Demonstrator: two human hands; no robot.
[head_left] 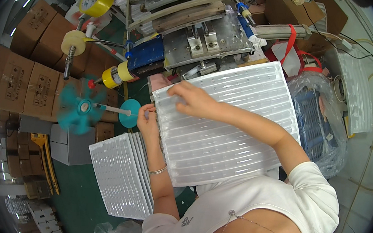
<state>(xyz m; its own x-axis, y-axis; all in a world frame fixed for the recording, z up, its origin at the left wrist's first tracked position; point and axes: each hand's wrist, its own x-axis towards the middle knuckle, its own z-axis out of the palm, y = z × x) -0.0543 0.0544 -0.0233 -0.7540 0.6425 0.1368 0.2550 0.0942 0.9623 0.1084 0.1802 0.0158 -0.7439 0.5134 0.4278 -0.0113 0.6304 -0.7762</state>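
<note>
In front of me lies a white translucent plastic tray [229, 125] with many long parallel ribs. Over its far left part is my right hand [194, 101], fingers bent and apart, with nothing visible in them; whether the fingertips touch the ribs I cannot tell. My left hand [146, 117] is just outside the tray's left edge, its fingers curled in toward the thumb. What they hold, if anything, is too small to make out. Beyond the tray's far edge stands a metal machine [206, 45] with a blue block [146, 54] at its left.
Left of me is a stack of similar trays [117, 175]. A teal fan [83, 107] spins beside yellow tape rolls [109, 77]. Cardboard boxes [22, 84] line the left side. A blue crate [311, 123] in clear plastic and a red-handled bag [288, 56] are at the right.
</note>
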